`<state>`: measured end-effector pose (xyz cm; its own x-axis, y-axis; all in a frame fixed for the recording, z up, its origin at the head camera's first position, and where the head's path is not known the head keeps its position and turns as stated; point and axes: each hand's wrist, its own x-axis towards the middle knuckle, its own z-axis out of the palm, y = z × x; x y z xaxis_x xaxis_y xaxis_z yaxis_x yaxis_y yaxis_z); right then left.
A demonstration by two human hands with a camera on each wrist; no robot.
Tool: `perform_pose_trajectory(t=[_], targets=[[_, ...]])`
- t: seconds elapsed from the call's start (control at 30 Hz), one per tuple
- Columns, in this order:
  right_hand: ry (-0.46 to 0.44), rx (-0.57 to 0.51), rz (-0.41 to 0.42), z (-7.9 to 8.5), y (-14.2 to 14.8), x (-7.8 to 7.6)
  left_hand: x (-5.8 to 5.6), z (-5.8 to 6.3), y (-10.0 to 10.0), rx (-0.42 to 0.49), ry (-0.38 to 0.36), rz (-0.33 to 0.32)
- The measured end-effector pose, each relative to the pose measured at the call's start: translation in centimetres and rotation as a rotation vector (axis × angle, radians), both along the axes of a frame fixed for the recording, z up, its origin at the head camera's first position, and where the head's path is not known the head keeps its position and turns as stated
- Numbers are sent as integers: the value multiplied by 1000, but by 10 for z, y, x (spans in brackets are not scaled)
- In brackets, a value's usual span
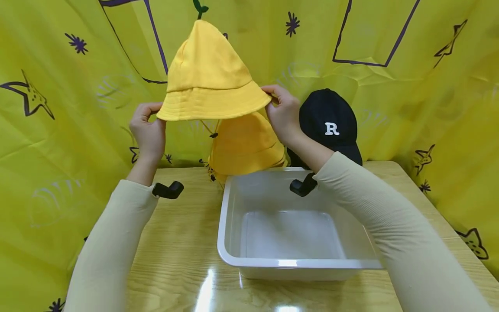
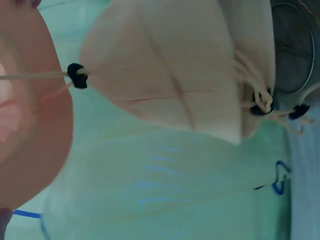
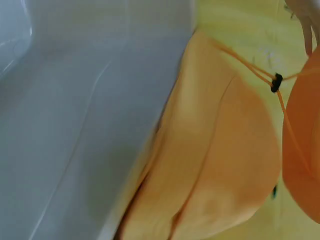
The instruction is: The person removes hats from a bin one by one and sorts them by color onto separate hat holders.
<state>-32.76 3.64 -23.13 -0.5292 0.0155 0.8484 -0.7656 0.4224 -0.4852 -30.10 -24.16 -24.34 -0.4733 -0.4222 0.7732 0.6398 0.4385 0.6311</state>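
A yellow bucket hat (image 1: 210,65) with a green sprout on its crown is held up above the table, crown upward. My left hand (image 1: 148,132) pinches the left end of its brim, and my right hand (image 1: 283,112) pinches the right end. From under the brim hangs a thin chin cord with a black stopper (image 1: 214,135). Behind and below it are stacked yellow hats (image 1: 247,145) at the bin's back edge. In the left wrist view the raised hat's brim (image 2: 50,145) shows at left; the right wrist view catches it (image 3: 302,130) at the right edge.
A white plastic bin (image 1: 230,234) stands on the wooden table (image 1: 175,260), below my right forearm. Behind its back rim sits a black cap (image 1: 327,112) with a white R. A patterned yellow curtain (image 1: 390,99) hangs behind the table.
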Motion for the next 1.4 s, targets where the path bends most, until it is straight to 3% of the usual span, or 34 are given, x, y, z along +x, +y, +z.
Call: perform_pose_trajectory(t=[0.23,0.47,0.7,0.87,1.03,1.27,1.4], targets=[[-85,-62,-134,-12,21,-27,-28,-17,20,24,-23,-32],[-191,-44,-169,-31,36,-39,-44,-40,35,0,-171,-4],[-174,147,-188,-59,39,-40,-48,-75,36,-29,-251,-2],[-322,291,-208,-74,41,-36,-47,-99,33,-80,-293,1],[-426,509,-243,-80,43,-28,-42,-123,29,-58,-349,-27],[-407,735,-280,-84,45,-20,-39,-145,29,-143,-327,-19],[-395,868,-280,-89,45,-18,-41,-157,28,-167,-356,-33]])
